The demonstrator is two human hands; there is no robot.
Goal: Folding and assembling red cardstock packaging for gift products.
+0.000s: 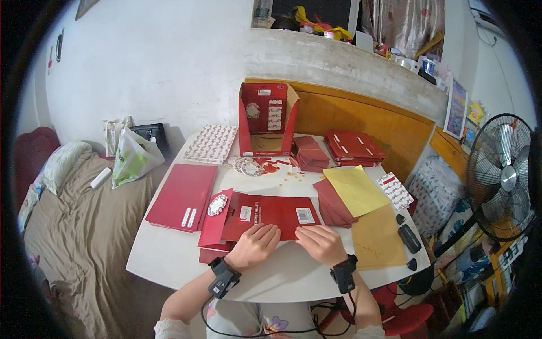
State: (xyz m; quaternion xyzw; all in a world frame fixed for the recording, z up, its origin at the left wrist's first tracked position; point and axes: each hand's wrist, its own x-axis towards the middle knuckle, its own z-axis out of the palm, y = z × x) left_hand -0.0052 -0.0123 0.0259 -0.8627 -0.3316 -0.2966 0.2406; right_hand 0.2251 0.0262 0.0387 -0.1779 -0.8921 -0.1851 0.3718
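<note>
Two bare hands in the head view, both at the near edge of one red printed sleeve. Sleeve lies at the front middle of the white table; it carries two white labels, one at left of centre, one barcode at right. Left hand: fingers together and bent over the edge. Right hand: likewise, well to the right along the edge. Both thumbs hidden; cannot tell whether either hand pinches the sleeve. Two black wrist units, one per wrist.

Left of sleeve: one red envelope with one round white ornament; beyond it, one large red stack bearing two white oblong marks.

Right: one bright yellow sheet, partly over dark red envelopes (layers overlap, count uncertain); one tan sheet nearer the person; three black objects at the table's right edge.

Back: one open-fronted red box, upright; one red bundle beside it; one pile of red packs. Two white patterned items: one back left, one right.

Beyond the table, right: one fan.
</note>
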